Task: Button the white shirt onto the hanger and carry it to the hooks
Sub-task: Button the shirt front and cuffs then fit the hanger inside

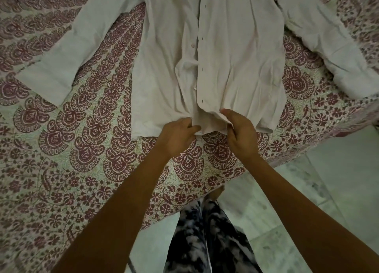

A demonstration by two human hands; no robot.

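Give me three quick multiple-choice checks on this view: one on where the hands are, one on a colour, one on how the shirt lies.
1. Where do the left hand and right hand grip the shirt?
A. at the collar
B. at a sleeve cuff
C. at the bottom hem, either side of the front opening

2. What colour is the pattern on the bedspread?
A. maroon
B. blue
C. bright yellow

3. How does the shirt lie?
A. folded into a square
B. spread flat, sleeves out to the sides
C. hung on a hook

Answers:
1 C: the fingers of both hands pinch the hem nearest the person.
2 A: maroon motifs cover a pale ground.
3 B: it lies front up, with a sleeve spread out on each side.
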